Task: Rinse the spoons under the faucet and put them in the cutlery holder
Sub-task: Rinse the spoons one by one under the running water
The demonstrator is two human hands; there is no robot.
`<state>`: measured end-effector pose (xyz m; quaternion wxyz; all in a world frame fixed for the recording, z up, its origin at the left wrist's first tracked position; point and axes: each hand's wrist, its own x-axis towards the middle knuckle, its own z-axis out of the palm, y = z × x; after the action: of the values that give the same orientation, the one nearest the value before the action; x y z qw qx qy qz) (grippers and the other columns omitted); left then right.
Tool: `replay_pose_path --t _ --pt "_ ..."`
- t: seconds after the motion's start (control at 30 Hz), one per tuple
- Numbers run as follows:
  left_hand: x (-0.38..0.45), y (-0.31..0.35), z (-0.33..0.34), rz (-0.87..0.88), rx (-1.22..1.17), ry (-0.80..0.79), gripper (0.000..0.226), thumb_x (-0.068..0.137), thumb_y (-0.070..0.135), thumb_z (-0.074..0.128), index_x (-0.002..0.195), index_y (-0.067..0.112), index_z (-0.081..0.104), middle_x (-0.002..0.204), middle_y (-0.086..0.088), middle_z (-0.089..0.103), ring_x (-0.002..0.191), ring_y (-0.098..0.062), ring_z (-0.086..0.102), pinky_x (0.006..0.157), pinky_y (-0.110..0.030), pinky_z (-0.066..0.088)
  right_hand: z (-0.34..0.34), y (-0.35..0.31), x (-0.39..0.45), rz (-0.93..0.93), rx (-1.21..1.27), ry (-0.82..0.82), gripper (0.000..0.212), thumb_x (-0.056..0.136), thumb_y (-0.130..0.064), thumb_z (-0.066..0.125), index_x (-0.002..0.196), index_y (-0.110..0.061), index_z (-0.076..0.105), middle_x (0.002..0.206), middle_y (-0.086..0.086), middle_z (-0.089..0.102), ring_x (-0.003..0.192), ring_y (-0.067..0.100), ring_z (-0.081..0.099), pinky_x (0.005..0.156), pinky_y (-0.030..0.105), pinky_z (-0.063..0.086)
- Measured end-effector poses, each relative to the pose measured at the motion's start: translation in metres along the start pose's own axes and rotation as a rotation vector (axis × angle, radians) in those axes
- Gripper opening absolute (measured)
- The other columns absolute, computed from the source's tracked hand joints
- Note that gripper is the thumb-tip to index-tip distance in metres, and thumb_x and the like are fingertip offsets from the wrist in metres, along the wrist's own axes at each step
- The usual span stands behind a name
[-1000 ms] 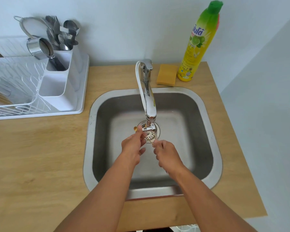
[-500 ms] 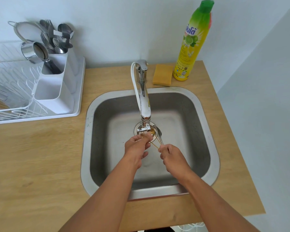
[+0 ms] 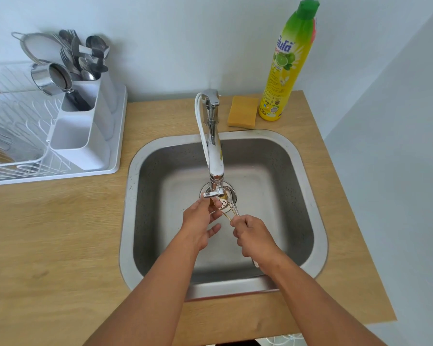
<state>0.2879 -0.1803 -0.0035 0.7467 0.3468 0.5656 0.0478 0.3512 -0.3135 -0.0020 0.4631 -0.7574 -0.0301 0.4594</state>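
Over the steel sink (image 3: 308, 196), my right hand (image 3: 254, 237) grips the handles of several spoons (image 3: 231, 201), some gold and some silver. Their bowls sit just under the faucet (image 3: 214, 156) spout, above the drain. My left hand (image 3: 200, 222) is beside them with loose, spread fingers, its fingertips touching the spoons near the spout. The white cutlery holder (image 3: 85, 131) stands in the dish rack at the left, its back compartments holding forks, spoons and a strainer, its front compartment empty.
A white wire dish rack (image 3: 18, 136) on a tray fills the left counter. A yellow sponge (image 3: 243, 111) and a tall yellow-green dish soap bottle (image 3: 286, 63) stand behind the sink. The wooden counter (image 3: 48, 233) runs left of the sink; its right edge is close.
My left hand has loosened and its fingers have spread beside the spoons. My right hand keeps hold of the handles. The view has shifted slightly.
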Motion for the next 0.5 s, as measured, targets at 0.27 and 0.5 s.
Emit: replay_pose_path --t 0.27,0.5 --pt "0.005 -0.013 -0.018 -0.048 -0.373 -0.349 0.044 0.11 0.041 0.044 0.148 0.02 0.056 0.103 0.007 0.071 0.086 -0.008 0.062 0.072 -0.03 0.045 -0.01 -0.014 -0.003 0.422 0.699 -0.317 0.021 0.107 -0.022 0.051 0.089 -0.013 0.056 0.057 -0.006 0.039 0.038 0.004 0.029 0.03 0.016 0.02" --pt "0.006 -0.021 -0.02 0.017 -0.385 -0.292 0.032 0.082 0.041 0.072 0.111 0.029 0.068 0.093 0.014 0.068 0.07 -0.002 0.061 0.062 -0.023 0.05 -0.011 -0.009 -0.001 0.428 0.693 -0.338 0.021 0.105 -0.023 0.055 0.087 -0.013 0.058 0.058 -0.006 0.042 0.038 0.004 0.03 0.03 0.015 0.022"
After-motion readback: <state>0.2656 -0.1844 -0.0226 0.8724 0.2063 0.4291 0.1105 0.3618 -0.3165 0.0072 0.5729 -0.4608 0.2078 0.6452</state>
